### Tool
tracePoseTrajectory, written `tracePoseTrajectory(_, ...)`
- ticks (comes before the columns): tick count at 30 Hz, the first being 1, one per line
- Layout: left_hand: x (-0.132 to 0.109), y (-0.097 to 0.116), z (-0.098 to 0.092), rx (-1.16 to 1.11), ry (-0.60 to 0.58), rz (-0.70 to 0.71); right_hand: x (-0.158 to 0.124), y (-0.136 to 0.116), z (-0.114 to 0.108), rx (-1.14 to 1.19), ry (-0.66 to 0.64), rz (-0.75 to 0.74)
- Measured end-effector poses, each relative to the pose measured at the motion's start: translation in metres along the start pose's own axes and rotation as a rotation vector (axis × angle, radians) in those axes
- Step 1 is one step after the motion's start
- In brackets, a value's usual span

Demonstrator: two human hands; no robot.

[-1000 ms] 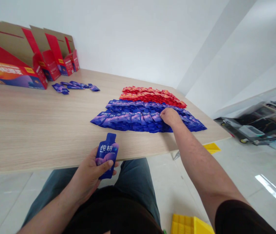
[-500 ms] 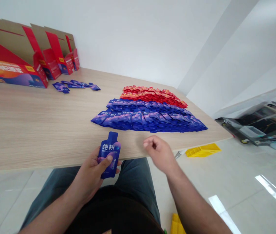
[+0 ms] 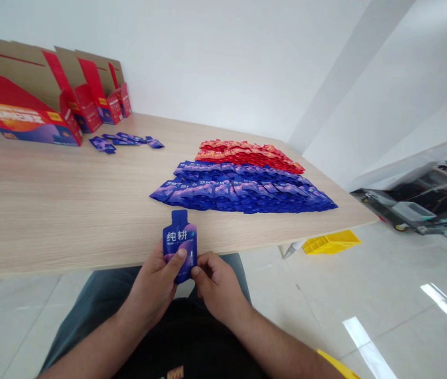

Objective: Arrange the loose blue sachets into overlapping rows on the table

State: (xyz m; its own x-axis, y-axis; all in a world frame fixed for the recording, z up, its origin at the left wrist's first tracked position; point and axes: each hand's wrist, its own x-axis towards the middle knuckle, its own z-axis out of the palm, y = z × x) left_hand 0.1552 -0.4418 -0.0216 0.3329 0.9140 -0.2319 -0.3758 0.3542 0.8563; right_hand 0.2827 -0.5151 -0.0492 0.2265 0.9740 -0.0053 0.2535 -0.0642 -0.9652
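A dark blue and purple pouch (image 3: pixel 179 237) with white lettering stands upright over the table's front edge, its narrow neck at the top. My left hand (image 3: pixel 154 287) grips it from the left, thumb across its front. At its lower right edge, my right hand (image 3: pixel 219 287) has thumb and fingertips pinched together on the pouch's side. Beyond the hands, overlapping rows of blue pouches (image 3: pixel 231 197) lie on the table (image 3: pixel 69 210), with rows of red pouches (image 3: pixel 247 152) behind them.
Open red and blue cartons (image 3: pixel 29 123) stand at the back left, with several loose blue pouches (image 3: pixel 128 139) beside them. A white wall rises behind the table. On the floor at the right are a yellow crate (image 3: pixel 331 242) and a dark cart (image 3: pixel 389 210).
My right hand has moved down and left from above the table's edge to the pouch and now pinches its side. The pouch in my left hand has turned a little more upright.
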Motion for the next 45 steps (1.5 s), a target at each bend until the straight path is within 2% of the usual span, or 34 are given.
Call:
tracePoseTrajectory(3, 0.002, -0.001, -0.001, 0.037, -0.045, -0.004, 0.003, -0.004, -0.006, 0.046, -0.019, 0.082)
tracePoseTrajectory(5, 0.006, -0.001, -0.004, 0.036, -0.083, 0.008, 0.013, -0.013, -0.018, 0.049, 0.009, 0.085)
tracePoseTrajectory(8, 0.012, 0.000, -0.011, -0.001, -0.097, 0.054, 0.042, -0.031, -0.052, 0.004, 0.156, -0.003)
tracePoseTrajectory(11, 0.017, 0.002, -0.020, -0.013, -0.045, 0.087, 0.084, -0.049, -0.094, -0.083, 0.332, -0.117)
tracePoseTrajectory(14, 0.020, 0.003, -0.026, -0.028, -0.019, 0.096, 0.125, -0.061, -0.126, -0.121, 0.477, -0.140)
tracePoseTrajectory(17, 0.020, 0.004, -0.027, -0.033, -0.010, 0.082, 0.154, -0.065, -0.140, -0.076, 0.574, -0.104)
tracePoseTrajectory(20, 0.019, 0.003, -0.026, -0.030, -0.015, 0.071, 0.169, -0.062, -0.143, -0.044, 0.600, -0.066)
tracePoseTrajectory(22, 0.019, 0.002, -0.026, -0.022, -0.021, 0.066, 0.173, -0.060, -0.142, -0.134, 0.606, -0.044)
tracePoseTrajectory(30, 0.017, 0.002, -0.027, -0.011, -0.053, 0.052, 0.173, -0.058, -0.137, -0.797, 0.617, -0.001)
tracePoseTrajectory(34, 0.016, 0.002, -0.028, -0.009, -0.048, 0.051, 0.172, -0.057, -0.138, -1.012, 0.607, 0.014)
tracePoseTrajectory(39, 0.015, 0.002, -0.030, -0.021, -0.066, 0.050, 0.163, -0.051, -0.141, -1.096, 0.638, -0.027)
tracePoseTrajectory(45, 0.013, 0.006, -0.035, 0.003, -0.074, 0.058, 0.129, -0.038, -0.142, -0.909, 0.716, -0.190)
